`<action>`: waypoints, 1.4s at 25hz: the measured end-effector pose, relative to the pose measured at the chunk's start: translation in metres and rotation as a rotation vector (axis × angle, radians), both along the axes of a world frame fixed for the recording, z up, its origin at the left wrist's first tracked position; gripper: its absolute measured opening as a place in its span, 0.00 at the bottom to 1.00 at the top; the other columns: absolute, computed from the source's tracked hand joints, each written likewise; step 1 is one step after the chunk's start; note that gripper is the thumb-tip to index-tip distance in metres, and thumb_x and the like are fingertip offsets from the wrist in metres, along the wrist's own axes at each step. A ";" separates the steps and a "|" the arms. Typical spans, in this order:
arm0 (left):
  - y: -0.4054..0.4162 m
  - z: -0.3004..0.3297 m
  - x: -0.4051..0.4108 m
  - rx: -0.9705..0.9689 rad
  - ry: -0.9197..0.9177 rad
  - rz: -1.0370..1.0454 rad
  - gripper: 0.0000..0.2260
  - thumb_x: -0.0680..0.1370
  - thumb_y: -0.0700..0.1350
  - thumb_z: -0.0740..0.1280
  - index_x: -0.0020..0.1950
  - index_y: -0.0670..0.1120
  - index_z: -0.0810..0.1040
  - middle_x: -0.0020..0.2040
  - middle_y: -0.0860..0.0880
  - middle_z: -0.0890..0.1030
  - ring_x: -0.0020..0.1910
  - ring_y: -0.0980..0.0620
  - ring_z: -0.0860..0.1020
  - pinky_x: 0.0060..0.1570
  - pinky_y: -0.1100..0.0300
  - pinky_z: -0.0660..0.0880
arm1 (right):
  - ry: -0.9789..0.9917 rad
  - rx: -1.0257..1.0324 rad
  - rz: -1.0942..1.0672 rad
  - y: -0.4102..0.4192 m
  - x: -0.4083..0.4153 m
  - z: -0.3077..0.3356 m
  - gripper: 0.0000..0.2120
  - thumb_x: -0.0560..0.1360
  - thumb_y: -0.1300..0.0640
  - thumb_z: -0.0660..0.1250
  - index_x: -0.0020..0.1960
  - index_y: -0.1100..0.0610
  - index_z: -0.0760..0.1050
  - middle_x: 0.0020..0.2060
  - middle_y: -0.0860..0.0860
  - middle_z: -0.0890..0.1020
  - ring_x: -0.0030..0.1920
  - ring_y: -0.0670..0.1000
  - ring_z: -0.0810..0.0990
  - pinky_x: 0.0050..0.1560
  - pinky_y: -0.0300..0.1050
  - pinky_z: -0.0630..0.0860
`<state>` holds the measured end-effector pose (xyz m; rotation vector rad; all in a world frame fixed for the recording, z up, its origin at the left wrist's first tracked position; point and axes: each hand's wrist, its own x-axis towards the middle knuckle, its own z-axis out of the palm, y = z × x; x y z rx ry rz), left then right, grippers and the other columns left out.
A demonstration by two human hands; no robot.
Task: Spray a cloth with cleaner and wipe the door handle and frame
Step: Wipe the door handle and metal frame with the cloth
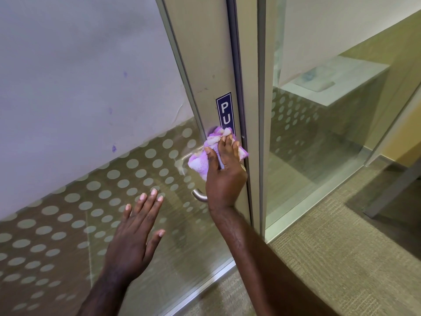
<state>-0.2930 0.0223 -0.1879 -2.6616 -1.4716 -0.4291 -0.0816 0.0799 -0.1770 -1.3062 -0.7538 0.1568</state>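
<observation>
I see my right hand (224,169) laid flat over the cloth (205,156), fingers straight and close together, pressing it against the door frame (205,65). The cloth is a soft, fluffy square of lilac and white, bunched into folds under the palm, with its loose corners sticking out to the left and right of the fingers. It sits on the frame just below a dark blue sticker (225,110) with white letters "PU"; the rest of the word is covered by the cloth. The frame is a smooth, matte, pale metal strip running tall and straight, with a darker rubbery seam along its right edge.

Just beneath my right wrist, the door handle (199,195) shows as a short curved piece of brushed steel tube, rounded and dull silver; most of it is hidden behind the hand. The cloth is above it, and I cannot tell whether they touch.

My left hand (134,238) is spread open, fingers apart and straight, holding nothing, near the glass panel (68,213) to the left of the handle. I cannot tell whether it touches the glass. The panel is frosted across its upper part and patterned lower down with rows of pale round dots.

Lower right, the floor is a woven beige carpet (341,270) with a fine ribbed texture.
</observation>
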 end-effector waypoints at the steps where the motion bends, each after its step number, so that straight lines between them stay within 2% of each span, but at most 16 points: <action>1: 0.000 0.000 0.000 0.001 0.000 -0.001 0.27 0.83 0.59 0.47 0.80 0.48 0.56 0.80 0.50 0.56 0.80 0.53 0.51 0.77 0.57 0.43 | -0.021 -0.019 -0.017 0.000 0.000 -0.002 0.20 0.72 0.62 0.74 0.63 0.62 0.77 0.62 0.57 0.80 0.69 0.57 0.73 0.66 0.54 0.72; 4: 0.000 -0.001 0.001 -0.003 -0.002 -0.001 0.27 0.83 0.59 0.48 0.80 0.48 0.56 0.80 0.50 0.57 0.80 0.52 0.50 0.77 0.57 0.42 | -0.095 -0.078 -0.074 -0.001 0.003 -0.006 0.14 0.73 0.62 0.74 0.58 0.60 0.82 0.60 0.55 0.82 0.66 0.55 0.76 0.62 0.60 0.76; 6: 0.001 -0.002 0.002 -0.006 -0.001 0.004 0.28 0.83 0.60 0.47 0.80 0.49 0.56 0.80 0.49 0.57 0.80 0.52 0.50 0.77 0.56 0.42 | -0.125 -0.124 -0.071 -0.002 0.005 -0.007 0.12 0.74 0.60 0.73 0.58 0.59 0.83 0.59 0.54 0.82 0.64 0.54 0.79 0.58 0.60 0.79; 11: -0.001 -0.001 0.001 -0.008 -0.005 0.005 0.28 0.83 0.60 0.48 0.80 0.49 0.56 0.80 0.49 0.57 0.80 0.51 0.50 0.77 0.57 0.42 | -0.079 -0.100 -0.039 -0.009 -0.001 -0.008 0.15 0.74 0.62 0.73 0.60 0.61 0.81 0.57 0.55 0.84 0.60 0.52 0.82 0.58 0.50 0.79; 14: -0.001 -0.001 0.001 -0.007 -0.004 0.001 0.28 0.83 0.60 0.48 0.80 0.49 0.56 0.80 0.49 0.57 0.80 0.51 0.50 0.77 0.56 0.42 | -0.041 -0.079 -0.018 -0.012 -0.005 -0.009 0.15 0.73 0.63 0.74 0.59 0.62 0.82 0.57 0.55 0.84 0.59 0.51 0.83 0.58 0.47 0.78; 19: 0.000 -0.002 0.001 -0.006 -0.012 -0.006 0.28 0.83 0.60 0.48 0.80 0.48 0.56 0.80 0.50 0.56 0.80 0.51 0.51 0.77 0.56 0.43 | -0.012 -0.025 0.025 -0.014 -0.005 -0.005 0.21 0.74 0.65 0.73 0.66 0.64 0.76 0.64 0.57 0.80 0.66 0.51 0.78 0.67 0.43 0.73; 22: 0.000 -0.002 0.001 0.002 -0.019 -0.014 0.28 0.83 0.60 0.48 0.79 0.48 0.57 0.80 0.50 0.57 0.80 0.50 0.52 0.77 0.55 0.44 | 0.057 -0.017 0.009 -0.011 -0.007 -0.004 0.24 0.74 0.62 0.74 0.68 0.64 0.74 0.65 0.57 0.79 0.67 0.52 0.77 0.69 0.39 0.70; 24: 0.000 -0.001 0.001 0.005 -0.024 -0.017 0.28 0.83 0.60 0.48 0.79 0.47 0.57 0.80 0.50 0.57 0.80 0.50 0.52 0.77 0.55 0.45 | 0.139 -0.012 -0.003 -0.007 -0.010 -0.001 0.25 0.73 0.62 0.74 0.69 0.64 0.74 0.65 0.57 0.79 0.66 0.52 0.77 0.68 0.42 0.71; 29: 0.000 0.000 0.000 0.004 -0.018 -0.018 0.28 0.83 0.60 0.48 0.79 0.47 0.57 0.80 0.49 0.58 0.79 0.51 0.52 0.77 0.55 0.45 | 0.297 0.065 0.002 -0.001 -0.013 0.005 0.24 0.72 0.66 0.75 0.66 0.67 0.75 0.63 0.59 0.80 0.65 0.53 0.79 0.63 0.57 0.77; 31: 0.000 0.000 0.001 0.004 -0.014 -0.015 0.28 0.83 0.61 0.48 0.79 0.47 0.57 0.80 0.49 0.58 0.79 0.51 0.52 0.77 0.55 0.45 | 0.260 0.095 -0.019 0.001 -0.011 0.014 0.23 0.71 0.66 0.75 0.65 0.67 0.75 0.61 0.60 0.81 0.63 0.54 0.80 0.61 0.57 0.78; 35: 0.000 0.001 0.001 -0.001 -0.010 -0.015 0.28 0.83 0.61 0.47 0.79 0.47 0.57 0.80 0.48 0.58 0.80 0.51 0.52 0.77 0.55 0.45 | 0.052 0.107 -0.103 0.003 -0.011 0.031 0.21 0.71 0.62 0.76 0.62 0.66 0.79 0.59 0.59 0.82 0.61 0.54 0.81 0.60 0.53 0.79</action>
